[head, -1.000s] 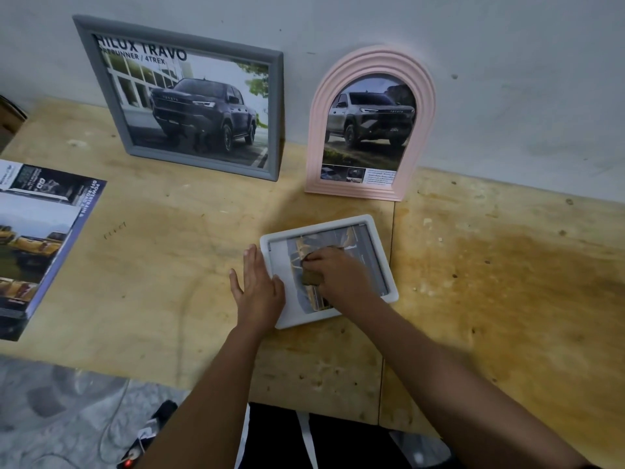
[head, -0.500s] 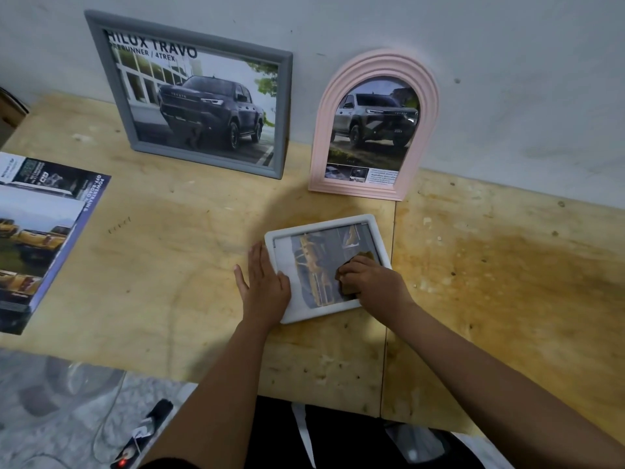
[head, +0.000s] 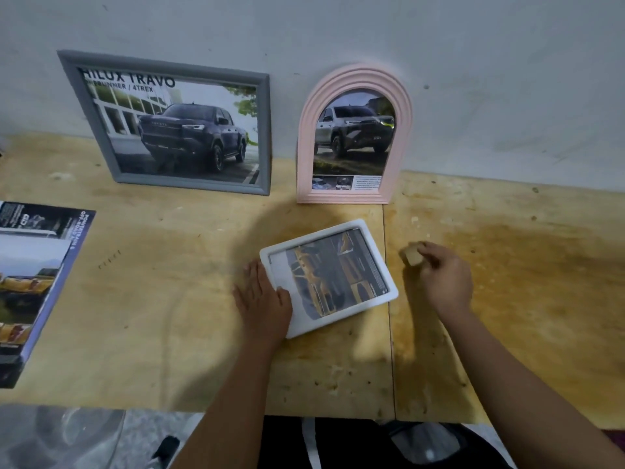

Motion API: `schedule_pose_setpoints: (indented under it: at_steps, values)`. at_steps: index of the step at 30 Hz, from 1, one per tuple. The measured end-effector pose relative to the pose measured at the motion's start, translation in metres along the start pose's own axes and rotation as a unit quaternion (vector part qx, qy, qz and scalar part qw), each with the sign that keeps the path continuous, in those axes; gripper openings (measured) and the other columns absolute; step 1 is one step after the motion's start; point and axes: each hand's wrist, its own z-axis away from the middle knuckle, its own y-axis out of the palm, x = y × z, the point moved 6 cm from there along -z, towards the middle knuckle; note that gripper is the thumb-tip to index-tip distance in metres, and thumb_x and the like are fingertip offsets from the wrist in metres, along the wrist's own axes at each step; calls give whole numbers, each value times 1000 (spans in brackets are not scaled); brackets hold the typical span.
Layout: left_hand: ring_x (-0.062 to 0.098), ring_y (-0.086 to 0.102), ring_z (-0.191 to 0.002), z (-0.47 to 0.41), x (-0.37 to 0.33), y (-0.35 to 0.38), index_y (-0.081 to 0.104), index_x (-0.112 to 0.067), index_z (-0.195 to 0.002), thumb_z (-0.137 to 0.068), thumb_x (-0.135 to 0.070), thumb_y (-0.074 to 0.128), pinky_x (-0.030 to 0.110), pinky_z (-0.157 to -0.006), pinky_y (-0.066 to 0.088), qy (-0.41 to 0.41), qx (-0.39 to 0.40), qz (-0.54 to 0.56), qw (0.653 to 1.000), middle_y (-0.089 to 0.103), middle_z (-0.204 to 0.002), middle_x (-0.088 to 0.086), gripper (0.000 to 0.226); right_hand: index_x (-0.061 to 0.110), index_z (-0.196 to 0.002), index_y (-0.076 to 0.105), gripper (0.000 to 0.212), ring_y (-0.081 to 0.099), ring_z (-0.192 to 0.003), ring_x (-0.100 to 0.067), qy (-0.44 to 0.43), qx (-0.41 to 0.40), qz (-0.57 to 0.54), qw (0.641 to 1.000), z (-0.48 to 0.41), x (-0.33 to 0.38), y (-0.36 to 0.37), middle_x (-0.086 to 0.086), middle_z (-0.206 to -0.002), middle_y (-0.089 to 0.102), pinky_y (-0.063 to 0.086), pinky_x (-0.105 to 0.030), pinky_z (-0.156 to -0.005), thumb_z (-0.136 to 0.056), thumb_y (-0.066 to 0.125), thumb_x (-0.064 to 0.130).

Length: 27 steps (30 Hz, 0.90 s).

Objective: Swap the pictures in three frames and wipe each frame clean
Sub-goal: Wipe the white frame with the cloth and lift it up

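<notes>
White frame [head: 378, 228] lies flat on plywood table [head: 169, 299], face up, just in front of pink arched frame [head: 404, 130]; yellow-truck picture inside, left strip of glass pale. Left hand [head: 262, 299] flat, open, palm pressing frame's near-left corner. Right hand [head: 443, 275] clear of frame, over bare table, fingers pinched on small tan wiping pad [head: 412, 257]. Step judged: wiping of white frame at pause or done (cannot tell which). Next calls for standing it by wall beside pink frame and grey frame [head: 162, 66]. Brochure [head: 30, 282] far left.
</notes>
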Motion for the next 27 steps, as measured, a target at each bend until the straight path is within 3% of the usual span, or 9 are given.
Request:
schedule_pose_setpoints:
  at_steps: [3, 5, 8, 10, 13, 17, 20, 22, 27]
  values:
    - [15, -2, -146, 3, 2, -3, 1, -10, -149, -86, -38, 19, 34, -114, -15, 16, -3, 23, 1000, 3, -159, 3, 71, 13, -128, 57, 48, 43, -130, -28, 31, 64, 11, 997, 23, -32, 16, -6, -141, 49, 44, -37, -95, -84, 51, -6]
    - [15, 0, -146, 5, 5, -4, 3, -11, -149, -84, -42, 19, 31, -114, -14, 31, -13, 43, 999, 5, -159, 3, 74, 12, -135, 49, 55, 23, -142, -26, 2, 93, 66, 993, 30, -35, 25, -7, -150, 35, 29, -41, -110, -84, 51, -6]
    - [15, 1, -146, 9, 8, -6, 4, -9, -149, -87, -45, 21, 29, -114, -10, 49, -14, 53, 997, 6, -158, 5, 74, 8, -133, 50, 51, 21, -142, -32, -36, 33, 71, 996, 34, -19, 24, -14, -148, 36, 14, -43, -115, -84, 53, -4]
    - [18, 2, -146, 14, 8, -6, 5, -6, -149, -88, -44, 23, 31, -117, -4, 55, -8, 62, 997, 6, -158, 8, 74, 6, -127, 55, 44, 33, -136, -31, -52, -2, 11, 999, 41, -3, 22, -14, -142, 44, 25, -38, -111, -84, 52, -4]
    - [20, 1, -146, 23, 9, -4, 5, -4, -149, -99, -37, 32, 33, -119, 3, 43, 15, 84, 995, 3, -158, 9, 66, 6, -124, 55, 36, 47, -118, -24, -77, 31, -35, 996, 55, 23, 33, -10, -127, 52, 36, -26, -93, -89, 48, 0]
    - [23, 10, -145, 22, 6, -1, 10, -2, -148, -99, -17, 38, 36, -119, 11, 21, 33, 119, 992, 11, -157, 11, 59, 7, -123, 55, 37, 52, -104, -26, 12, 71, -51, 996, 59, 22, 58, -10, -112, 57, 44, -33, -84, -87, 50, 0]
    - [28, 35, -132, 18, -1, -9, 23, -5, -145, -96, -6, 39, 46, -110, 32, 1, 27, 228, 973, 33, -146, 13, 52, 6, -106, 62, 33, 58, -88, -25, 92, 72, -101, 988, 54, 23, 55, -11, -98, 63, 51, -35, -72, -76, 56, -8]
    - [29, 35, -134, 15, -8, -16, 22, -7, -146, -98, -8, 36, 46, -111, 32, -20, 36, 276, 960, 33, -147, 10, 50, 6, -100, 64, 33, 59, -81, -22, 119, 75, -145, 979, 54, 25, 49, -10, -93, 65, 52, -33, -68, -73, 56, -12]
    - [22, 50, -110, 3, -50, -64, 32, -13, -138, -102, -15, 31, 28, -82, 50, 10, 15, 386, 923, 47, -127, 7, 37, 6, -105, 63, 40, 60, -90, -26, 139, 19, -187, 972, 59, 23, 42, -12, -98, 63, 50, -28, -67, -69, 66, -11]
